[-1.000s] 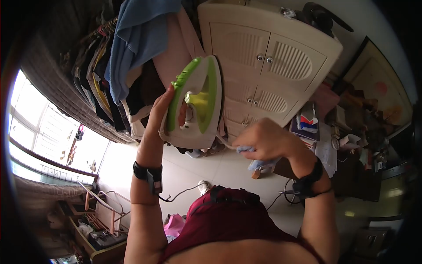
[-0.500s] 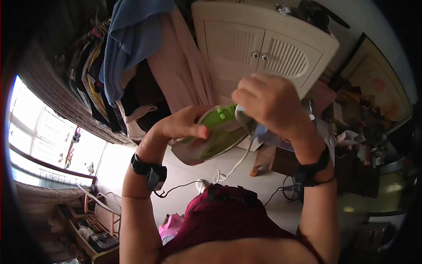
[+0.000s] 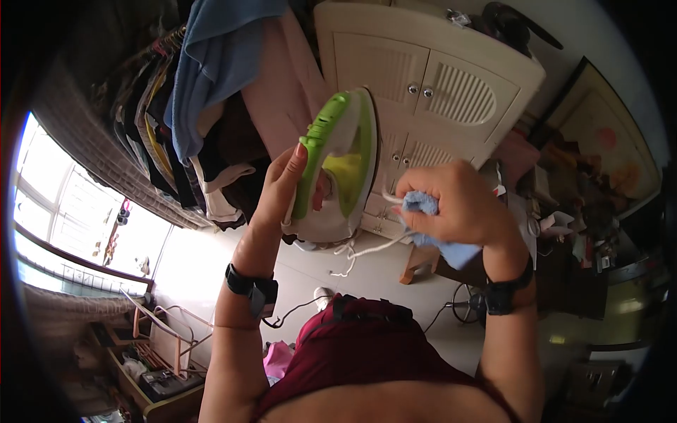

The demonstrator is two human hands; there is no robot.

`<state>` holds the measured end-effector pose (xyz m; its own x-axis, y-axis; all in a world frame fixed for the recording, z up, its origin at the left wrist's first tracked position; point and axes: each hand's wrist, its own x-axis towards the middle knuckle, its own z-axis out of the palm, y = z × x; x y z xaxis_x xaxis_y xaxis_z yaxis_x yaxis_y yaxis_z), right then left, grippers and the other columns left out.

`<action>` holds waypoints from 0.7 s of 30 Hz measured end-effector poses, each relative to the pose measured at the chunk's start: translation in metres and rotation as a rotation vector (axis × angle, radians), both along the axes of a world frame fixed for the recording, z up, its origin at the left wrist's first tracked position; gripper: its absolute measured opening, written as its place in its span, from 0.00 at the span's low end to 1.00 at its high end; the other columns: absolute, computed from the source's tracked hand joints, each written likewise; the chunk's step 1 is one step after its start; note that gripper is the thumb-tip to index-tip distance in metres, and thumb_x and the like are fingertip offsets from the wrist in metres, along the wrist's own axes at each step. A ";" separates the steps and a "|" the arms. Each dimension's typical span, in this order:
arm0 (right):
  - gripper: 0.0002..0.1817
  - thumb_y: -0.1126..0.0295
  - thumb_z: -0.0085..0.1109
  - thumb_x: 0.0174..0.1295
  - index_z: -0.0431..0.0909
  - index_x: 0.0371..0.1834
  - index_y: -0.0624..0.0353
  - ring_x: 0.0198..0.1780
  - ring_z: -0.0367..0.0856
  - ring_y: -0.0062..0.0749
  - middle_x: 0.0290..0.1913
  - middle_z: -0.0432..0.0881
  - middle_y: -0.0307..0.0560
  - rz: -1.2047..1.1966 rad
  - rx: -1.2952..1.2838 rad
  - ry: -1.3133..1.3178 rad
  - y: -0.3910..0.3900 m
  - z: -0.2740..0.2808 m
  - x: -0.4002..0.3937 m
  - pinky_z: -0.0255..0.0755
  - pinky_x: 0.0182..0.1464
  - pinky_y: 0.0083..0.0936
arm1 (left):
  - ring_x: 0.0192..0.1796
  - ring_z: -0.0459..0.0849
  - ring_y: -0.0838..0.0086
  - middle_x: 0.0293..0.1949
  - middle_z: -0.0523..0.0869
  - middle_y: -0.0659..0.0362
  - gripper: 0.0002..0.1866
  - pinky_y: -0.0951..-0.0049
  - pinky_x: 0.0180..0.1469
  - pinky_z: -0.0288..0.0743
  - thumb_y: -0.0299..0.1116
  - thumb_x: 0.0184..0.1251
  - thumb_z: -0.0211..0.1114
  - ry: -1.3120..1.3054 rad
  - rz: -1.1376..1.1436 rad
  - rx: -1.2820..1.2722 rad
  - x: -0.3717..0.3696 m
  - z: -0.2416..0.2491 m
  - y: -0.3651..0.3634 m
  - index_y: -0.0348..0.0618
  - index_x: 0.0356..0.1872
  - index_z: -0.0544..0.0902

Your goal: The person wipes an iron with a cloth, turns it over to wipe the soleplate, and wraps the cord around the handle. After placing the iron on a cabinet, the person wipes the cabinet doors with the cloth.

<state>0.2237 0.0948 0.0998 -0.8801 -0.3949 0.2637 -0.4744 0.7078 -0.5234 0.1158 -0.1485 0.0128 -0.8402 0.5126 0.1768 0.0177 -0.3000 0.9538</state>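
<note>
Item, held: a green-and-white iron (image 3: 337,169), raised in front of me, nose up, in my left hand (image 3: 282,194), whose fingers are wrapped round the handle and clamped on it. Item, held: a light blue cloth (image 3: 437,229), bunched in my right hand (image 3: 451,208), fingers closed tight on it, just beside the iron's right edge; I cannot tell whether cloth and iron touch. Item: the iron's white cord (image 3: 352,250), hanging in loops below the iron and passing between both hands. Item: black bands on both wrists (image 3: 250,285). Behind the iron, close: a cream cabinet (image 3: 451,92) with louvred doors, dark objects on its top. To the left of it: a rack of hanging clothes (image 3: 162,134), with a blue garment (image 3: 218,63) and a pink one (image 3: 282,84) draped nearest the iron. Far left: a bright window (image 3: 63,211). Right side: cluttered shelves and piles (image 3: 564,197), crowding the space beyond my right forearm. Below: my dark red top (image 3: 367,345) and pale floor (image 3: 352,275), bare beneath the hands.
</note>
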 end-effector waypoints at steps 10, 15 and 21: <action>0.26 0.70 0.59 0.60 0.68 0.62 0.67 0.34 0.80 0.26 0.36 0.80 0.56 0.229 -0.665 -0.360 -0.022 -0.046 -0.018 0.74 0.39 0.25 | 0.38 0.78 0.82 0.33 0.81 0.62 0.51 0.79 0.41 0.72 0.66 0.29 0.78 0.316 0.134 -0.179 0.003 -0.027 0.016 0.32 0.48 0.73; 0.31 0.69 0.59 0.61 0.60 0.67 0.68 0.37 0.82 0.41 0.40 0.78 0.61 0.200 -0.478 -0.285 -0.038 -0.058 -0.016 0.75 0.42 0.30 | 0.39 0.77 0.80 0.37 0.80 0.61 0.42 0.78 0.43 0.73 0.66 0.54 0.67 0.290 0.138 0.077 0.000 -0.048 0.027 0.32 0.51 0.72; 0.32 0.70 0.61 0.54 0.61 0.62 0.70 0.39 0.82 0.54 0.45 0.78 0.62 0.035 -0.188 0.056 -0.063 -0.086 -0.005 0.77 0.40 0.42 | 0.36 0.79 0.79 0.35 0.79 0.59 0.21 0.80 0.38 0.74 0.35 0.66 0.63 0.084 0.156 0.143 0.012 -0.034 0.048 0.35 0.54 0.68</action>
<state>0.2187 0.0315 0.0140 -0.8488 -0.3637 0.3837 -0.5287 0.5828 -0.6171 0.1282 -0.1002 -0.0208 -0.8865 0.3428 0.3109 0.1519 -0.4190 0.8952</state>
